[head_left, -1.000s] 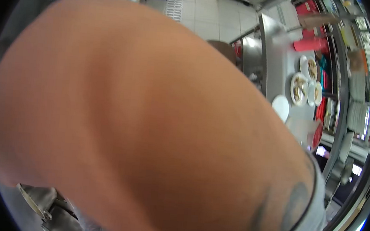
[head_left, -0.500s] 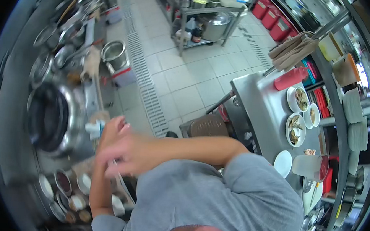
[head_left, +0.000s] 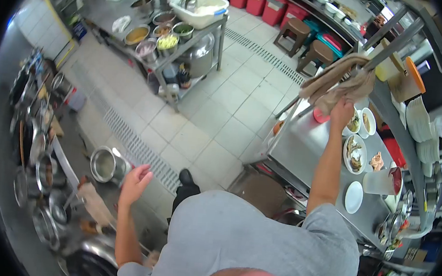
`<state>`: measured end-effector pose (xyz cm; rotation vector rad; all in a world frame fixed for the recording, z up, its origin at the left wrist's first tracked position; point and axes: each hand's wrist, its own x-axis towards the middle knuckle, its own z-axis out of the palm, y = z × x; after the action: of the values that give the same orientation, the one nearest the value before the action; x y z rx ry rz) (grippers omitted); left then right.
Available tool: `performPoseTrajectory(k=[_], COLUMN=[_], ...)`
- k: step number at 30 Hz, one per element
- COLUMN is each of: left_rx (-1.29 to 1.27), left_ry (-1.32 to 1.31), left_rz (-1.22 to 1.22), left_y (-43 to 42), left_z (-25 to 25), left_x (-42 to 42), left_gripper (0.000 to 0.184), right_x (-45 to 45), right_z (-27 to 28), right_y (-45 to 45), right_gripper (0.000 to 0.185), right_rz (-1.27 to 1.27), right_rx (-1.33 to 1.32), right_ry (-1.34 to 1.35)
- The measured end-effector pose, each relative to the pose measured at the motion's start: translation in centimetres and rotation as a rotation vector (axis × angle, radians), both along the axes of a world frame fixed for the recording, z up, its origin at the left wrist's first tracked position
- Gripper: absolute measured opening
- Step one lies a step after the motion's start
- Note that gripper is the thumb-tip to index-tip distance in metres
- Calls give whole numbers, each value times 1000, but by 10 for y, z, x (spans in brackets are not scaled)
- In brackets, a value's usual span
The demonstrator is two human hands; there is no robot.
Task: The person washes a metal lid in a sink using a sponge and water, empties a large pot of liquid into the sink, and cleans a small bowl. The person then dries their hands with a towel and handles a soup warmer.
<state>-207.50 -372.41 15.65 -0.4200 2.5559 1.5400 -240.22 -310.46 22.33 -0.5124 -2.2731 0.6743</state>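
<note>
On the right, my right hand [head_left: 342, 114] grips the lower end of a brown cloth [head_left: 339, 90], which hangs over a metal rail of the shelf rack. Just below that hand are a red object, partly covered, and bowls of food [head_left: 354, 153] on the steel table. My left hand [head_left: 135, 183] is on the left with its fingers stretched out and nothing in it. It is nearest to a metal pot [head_left: 107, 165] beside the cooking line.
A steel prep table [head_left: 108, 15] with food containers and a white tub [head_left: 199, 9] stands ahead. Brown stools [head_left: 294, 35] and red bins [head_left: 267, 8] are beyond. Pans line the left side. The right steel table [head_left: 302, 155] holds a white plate [head_left: 353, 197] and a clear container [head_left: 381, 182].
My hands, close together on the left before, are now apart. My right hand has moved right and taken hold of the cloth. The view has turned, showing more of the prep table.
</note>
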Motion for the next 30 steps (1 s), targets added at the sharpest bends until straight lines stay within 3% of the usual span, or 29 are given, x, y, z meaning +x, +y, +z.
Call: performPoseTrajectory(k=[2,6,8,11,12,15,17,19,26,30], left_rx=[34,45,63,48,38,23,-75,-147,-168,-174], left_ry=[48,108,101,144,164,162,215,264,232,226], left_rz=[-89,-334,-452,-632,-692,-851,-971,-1038,-1129,-1171], left_y=[-14,-19,-9,15,28,79,111,138,207,239], left_z=[14,42,52,54,53,56,55,60,90,88], left_x=[-75,-213,-273,-365,-394,-481,-530,-591,-764,-865], left_gripper=[40,41,42,40,39,40,42,44,44,46], right_x=[-2,19,47,81,70,28,-37,-119,-367,-476], right_z=[1,16,31,3,8,-62,-99,-102,-54,-53], right_y=[-9,-36,-64,-108,-130,-160,-167,-163,-116,-86], right_gripper=[41,45,57,62,58,53,53,57,61,61], right_rz=[-3,-102,-39,-57,33,492,503,554,467,487], right_rx=[89,-44,-144,207,48,-679,-614,-395,-638,-640], right_ry=[121,4,-266,-777,-1033,-751,-780,-775,-385,-360])
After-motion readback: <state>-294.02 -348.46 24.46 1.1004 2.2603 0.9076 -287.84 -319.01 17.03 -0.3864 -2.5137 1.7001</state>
